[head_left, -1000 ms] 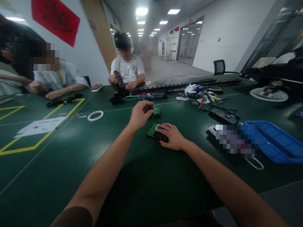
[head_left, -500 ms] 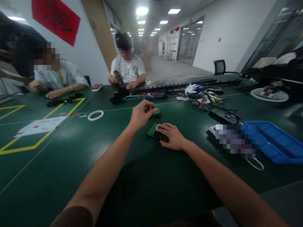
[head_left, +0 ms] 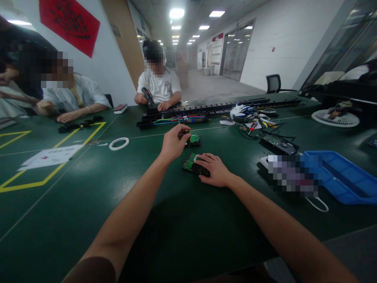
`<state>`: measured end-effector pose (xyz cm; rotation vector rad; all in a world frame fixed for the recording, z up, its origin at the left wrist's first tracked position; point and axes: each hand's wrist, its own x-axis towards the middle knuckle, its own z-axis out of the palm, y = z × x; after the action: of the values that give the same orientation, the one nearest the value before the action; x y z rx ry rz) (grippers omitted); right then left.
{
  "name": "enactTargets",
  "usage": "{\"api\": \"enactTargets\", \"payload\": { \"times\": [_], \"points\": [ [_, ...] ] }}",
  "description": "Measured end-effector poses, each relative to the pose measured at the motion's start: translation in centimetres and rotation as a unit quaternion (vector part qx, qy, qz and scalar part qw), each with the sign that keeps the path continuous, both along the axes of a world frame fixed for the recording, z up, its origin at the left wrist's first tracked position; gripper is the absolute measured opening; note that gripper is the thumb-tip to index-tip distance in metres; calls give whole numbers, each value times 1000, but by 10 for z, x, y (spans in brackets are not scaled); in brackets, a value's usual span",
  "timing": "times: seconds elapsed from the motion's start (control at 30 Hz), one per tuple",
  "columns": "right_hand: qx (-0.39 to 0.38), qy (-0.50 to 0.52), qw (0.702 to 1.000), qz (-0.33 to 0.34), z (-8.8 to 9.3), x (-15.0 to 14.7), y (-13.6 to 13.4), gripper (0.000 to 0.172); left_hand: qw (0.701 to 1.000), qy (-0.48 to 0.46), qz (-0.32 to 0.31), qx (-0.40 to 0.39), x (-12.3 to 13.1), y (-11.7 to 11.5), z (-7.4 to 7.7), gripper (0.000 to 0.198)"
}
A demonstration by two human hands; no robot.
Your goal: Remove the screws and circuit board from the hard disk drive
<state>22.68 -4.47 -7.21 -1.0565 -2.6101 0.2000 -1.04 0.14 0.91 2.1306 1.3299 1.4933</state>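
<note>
My right hand [head_left: 216, 169] lies over a hard drive [head_left: 190, 165] with a green circuit board and black casing. Its fingers reach across the top, the thumb sits along the near edge, and the drive is held against the green table. Farther out, my left hand [head_left: 175, 142] is closed in a pinch, thumb against fingertips. Whatever the pinch holds is too small to make out. Just right of those fingertips, a smaller green-and-black circuit-board unit [head_left: 194, 139] lies on the table, partly hidden by the hand.
Long black rails [head_left: 229, 108] and coloured wires [head_left: 185, 118] lie ahead. A white ring [head_left: 119, 144] and paper sheet [head_left: 48, 155] are left. Rightward are an opened circuit-board device [head_left: 278, 143], a blue tray [head_left: 338, 173] and a white fan-like part [head_left: 335, 118]. A person opposite holds a power tool [head_left: 148, 95].
My left hand has shifted slightly left, uncovering more of the smaller circuit-board unit. My right hand and the hard drive stay in place.
</note>
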Motion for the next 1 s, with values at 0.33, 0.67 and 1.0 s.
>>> {"api": "enactTargets", "payload": {
  "times": [0.33, 0.67, 1.0],
  "points": [
    [0, 0, 1000, -3, -1, 0, 0, 71, 1000, 5, -23, 5, 1, 3, -5, 33],
    [-5, 0, 1000, -1, 0, 0, 0, 71, 999, -13, -30, 15, 3, -4, -2, 24],
    [-9, -3, 1000, -1, 1, -1, 0, 72, 999, -7, 23, 31, 8, -6, -1, 12]
  ]
}}
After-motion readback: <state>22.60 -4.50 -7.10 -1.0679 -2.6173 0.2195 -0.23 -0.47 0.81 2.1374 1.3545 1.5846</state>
